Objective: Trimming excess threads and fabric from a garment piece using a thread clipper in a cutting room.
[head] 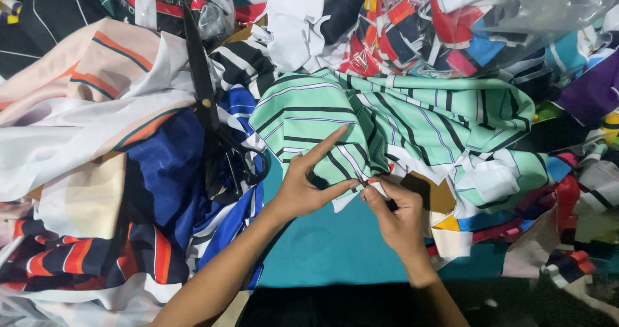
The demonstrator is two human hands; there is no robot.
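A mint-green striped cloth piece [387,121] lies bunched in the middle of a teal table [335,250]. My left hand [309,182] pinches its near edge between thumb and fingers, the index finger stretched out over the fabric. My right hand [396,214] is closed on the same edge just to the right, and something small and dark shows in its fingers; I cannot tell what it is. The two hands nearly touch at the cloth's white hem.
Large black scissors [209,101] lie on piled fabric to the left, handles toward me. Heaps of striped and coloured cloth pieces [97,172] surround the table. A clear plastic bag of scraps [451,24] sits at the back right.
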